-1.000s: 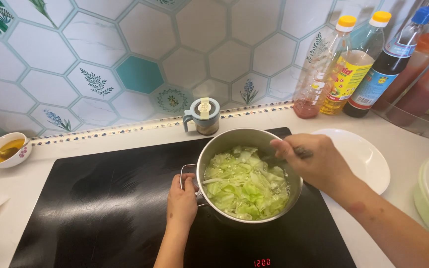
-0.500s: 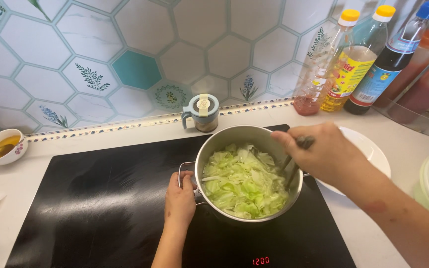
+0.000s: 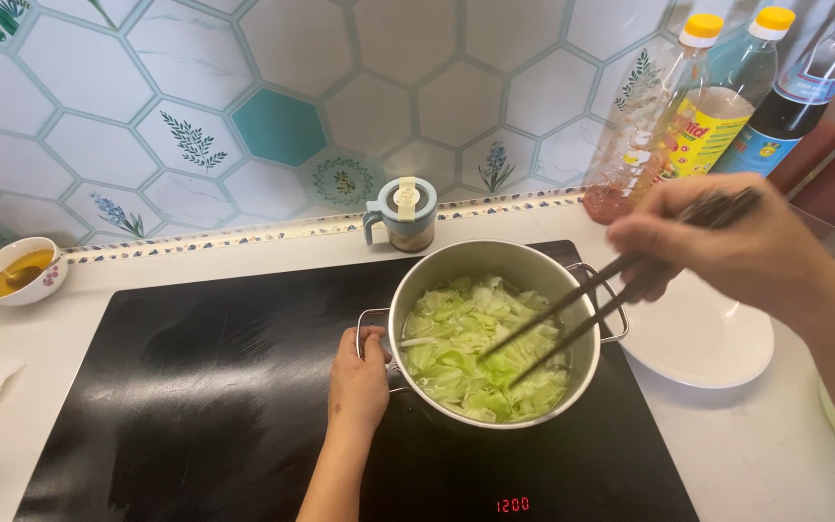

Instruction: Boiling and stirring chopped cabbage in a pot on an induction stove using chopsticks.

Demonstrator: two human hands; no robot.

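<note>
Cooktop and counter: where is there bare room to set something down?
The black cooktop is bare left of the pot. The counter strip between the small bowl and lidded jar is free. The right is crowded: white plate, bottles.

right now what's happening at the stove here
A person is cooking chopped cabbage in a steel pot on a black induction cooktop. The left hand steadies the pot by its left handle, while the right hand holds a pair of dark chopsticks with their tips down in the greens. A white plate sits just right of the pot, sauce bottles stand at the back right, and a small lidded jar is behind the pot.
</note>
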